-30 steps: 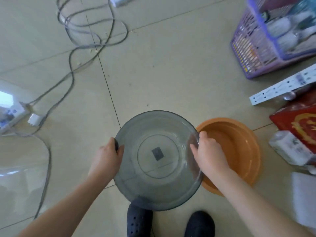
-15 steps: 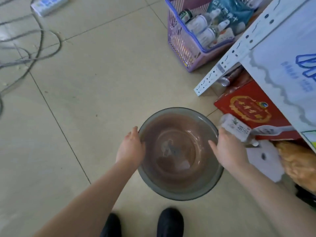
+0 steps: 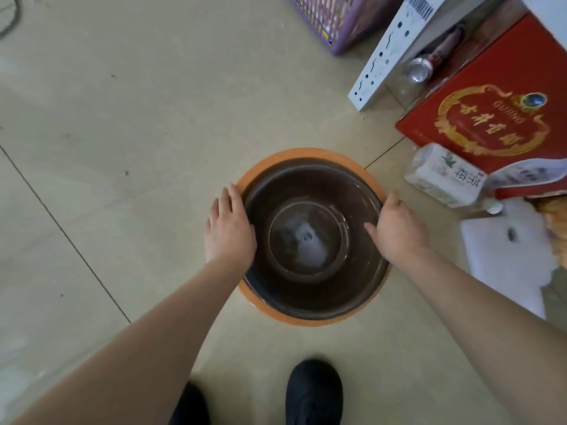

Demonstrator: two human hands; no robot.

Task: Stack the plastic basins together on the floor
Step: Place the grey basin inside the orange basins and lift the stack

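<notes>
A see-through grey basin (image 3: 313, 289) sits nested inside an orange basin (image 3: 306, 153) on the tiled floor, with the orange rim showing all around it. My left hand (image 3: 230, 231) lies flat against the left rim, fingers stretched out and gripping nothing. On the right rim is my right hand (image 3: 399, 231), thumb inside the grey basin and fingers over its edge.
To the right of the basins lie a red box (image 3: 497, 115), a wrapped tissue pack (image 3: 445, 176) and a white sheet (image 3: 503, 259). A purple basket (image 3: 337, 23) and a white perforated strip (image 3: 389, 53) are at the back right. My black shoes (image 3: 313, 391) stand just behind the basins.
The grey basin, held up in both hands before, has been carried right and lowered into the orange basin. My left hand has let go and flattened.
</notes>
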